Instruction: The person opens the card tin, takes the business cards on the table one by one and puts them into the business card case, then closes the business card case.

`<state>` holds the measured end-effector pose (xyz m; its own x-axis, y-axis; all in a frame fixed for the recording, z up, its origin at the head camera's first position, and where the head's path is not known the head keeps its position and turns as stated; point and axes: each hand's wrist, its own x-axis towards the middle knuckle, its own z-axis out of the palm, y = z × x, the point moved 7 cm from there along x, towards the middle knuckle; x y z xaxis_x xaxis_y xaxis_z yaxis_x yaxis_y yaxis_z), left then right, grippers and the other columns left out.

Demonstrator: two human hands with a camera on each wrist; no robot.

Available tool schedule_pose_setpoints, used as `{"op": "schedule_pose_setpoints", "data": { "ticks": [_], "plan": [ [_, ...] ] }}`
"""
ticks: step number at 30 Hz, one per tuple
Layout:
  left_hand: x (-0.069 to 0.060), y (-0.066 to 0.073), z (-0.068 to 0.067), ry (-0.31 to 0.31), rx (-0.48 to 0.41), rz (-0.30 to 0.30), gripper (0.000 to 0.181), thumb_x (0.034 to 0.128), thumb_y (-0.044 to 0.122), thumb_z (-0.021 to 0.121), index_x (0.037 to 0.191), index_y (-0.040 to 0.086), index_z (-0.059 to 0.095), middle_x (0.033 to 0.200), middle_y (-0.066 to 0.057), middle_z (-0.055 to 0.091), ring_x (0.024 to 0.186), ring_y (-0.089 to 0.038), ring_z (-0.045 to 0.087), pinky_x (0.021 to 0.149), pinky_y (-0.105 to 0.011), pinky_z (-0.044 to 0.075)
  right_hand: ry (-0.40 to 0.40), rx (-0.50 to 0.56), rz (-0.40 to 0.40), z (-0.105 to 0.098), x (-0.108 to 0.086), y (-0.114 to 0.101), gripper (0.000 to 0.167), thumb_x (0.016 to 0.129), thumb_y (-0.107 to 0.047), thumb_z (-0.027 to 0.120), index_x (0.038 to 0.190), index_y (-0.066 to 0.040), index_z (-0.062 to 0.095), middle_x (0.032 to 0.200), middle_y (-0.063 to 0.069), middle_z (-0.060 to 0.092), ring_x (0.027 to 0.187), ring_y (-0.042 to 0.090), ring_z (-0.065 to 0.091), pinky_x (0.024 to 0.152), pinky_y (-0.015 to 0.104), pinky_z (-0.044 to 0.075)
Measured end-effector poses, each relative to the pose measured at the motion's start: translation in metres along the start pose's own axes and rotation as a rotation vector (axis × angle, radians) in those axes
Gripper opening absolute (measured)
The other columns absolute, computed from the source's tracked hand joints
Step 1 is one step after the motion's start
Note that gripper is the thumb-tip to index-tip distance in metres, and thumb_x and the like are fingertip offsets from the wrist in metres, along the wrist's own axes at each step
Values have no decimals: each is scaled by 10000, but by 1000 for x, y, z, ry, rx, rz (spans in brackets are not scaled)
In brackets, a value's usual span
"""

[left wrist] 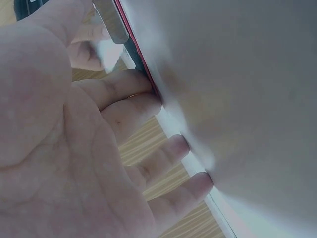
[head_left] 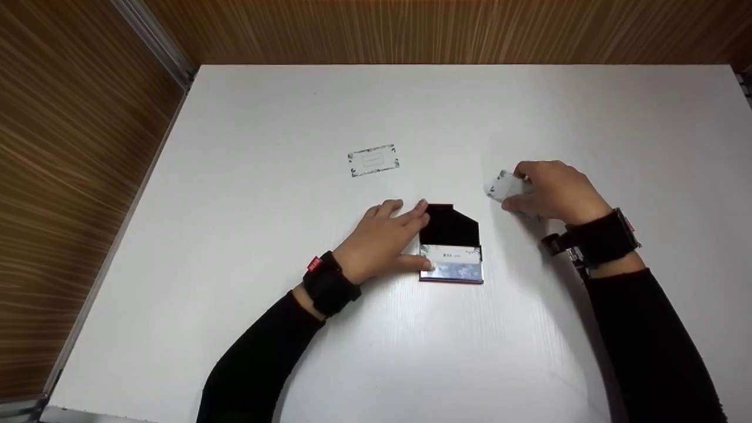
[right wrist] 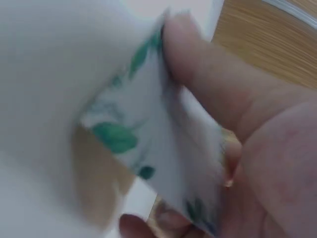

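An opened card case point(head_left: 451, 232) with a black-lined lid and a red edge lies on the white table. Inside it is a card with small print, above a shiny bluish panel. My left hand point(head_left: 385, 241) rests at its left side, thumb on the lower part and fingertips by the lid. The left wrist view shows those fingers point(left wrist: 131, 111) fairly straight, two touching the case's red edge. To the right, my right hand point(head_left: 558, 191) pinches a white card point(right wrist: 153, 134) with green leaf prints between thumb and fingers. In the right wrist view the card looks tilted and bent.
Another white card point(head_left: 373, 160) with a dark leafy border lies flat behind the case, to its left. Wood-grain panels point(head_left: 435, 29) stand along the back and left of the white table point(head_left: 264, 117).
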<state>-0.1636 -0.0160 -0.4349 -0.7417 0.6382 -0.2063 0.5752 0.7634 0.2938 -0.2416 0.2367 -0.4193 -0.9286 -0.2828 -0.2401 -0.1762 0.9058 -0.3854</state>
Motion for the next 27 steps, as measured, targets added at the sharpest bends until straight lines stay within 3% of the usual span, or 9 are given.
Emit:
{"op": "schedule_pose_setpoints", "data": {
  "ticks": [4, 7, 13, 21, 24, 27],
  "plan": [
    [1, 0, 0, -1, 4, 2, 875, 887, 689, 562, 1562, 173, 352, 1659, 21, 203, 1489, -322, 233, 1192, -497, 228, 148, 7, -87, -8, -1, -11, 109, 866, -184, 700, 914, -100, 649, 836, 73, 622, 752, 256, 523, 641, 377, 384],
    [1, 0, 0, -1, 8, 5, 869, 890, 691, 556, 1561, 176, 355, 1658, 24, 201, 1486, -320, 239, 1187, -500, 235, 203, 33, -111, -12, -2, -15, 92, 888, -169, 671, 887, -113, 598, 818, 66, 599, 723, 257, 485, 636, 365, 357],
    [1, 1, 0, -3, 7, 7, 867, 890, 688, 557, 1560, 175, 357, 1658, 22, 199, 1485, -326, 239, 1187, -505, 235, 232, 29, -135, -14, -3, -20, 150, 887, -133, 664, 949, -92, 533, 782, 71, 552, 698, 254, 468, 616, 360, 351],
    [1, 1, -1, -4, 8, 5, 877, 880, 689, 562, 1558, 172, 360, 1656, 17, 210, 1485, -333, 239, 1189, -503, 232, 275, 131, -224, -18, -5, -30, 379, 845, -246, 772, 1104, -81, 551, 1051, 76, 532, 847, 232, 451, 744, 386, 354],
    [1, 1, -1, -4, 6, 4, 879, 877, 689, 566, 1558, 173, 361, 1655, 17, 212, 1486, -334, 239, 1189, -500, 230, 290, 170, -258, -20, -6, -33, 389, 866, -147, 703, 1233, -75, 592, 1143, 83, 548, 873, 225, 452, 767, 366, 352],
    [1, 1, -1, -7, 3, 0, 882, 875, 691, 569, 1559, 174, 360, 1656, 22, 207, 1486, -333, 238, 1189, -502, 233, 334, 197, -313, -23, -8, -36, 543, 850, 24, 589, 1376, -108, 572, 1192, 83, 595, 839, 194, 473, 722, 279, 369]
  ]
}}
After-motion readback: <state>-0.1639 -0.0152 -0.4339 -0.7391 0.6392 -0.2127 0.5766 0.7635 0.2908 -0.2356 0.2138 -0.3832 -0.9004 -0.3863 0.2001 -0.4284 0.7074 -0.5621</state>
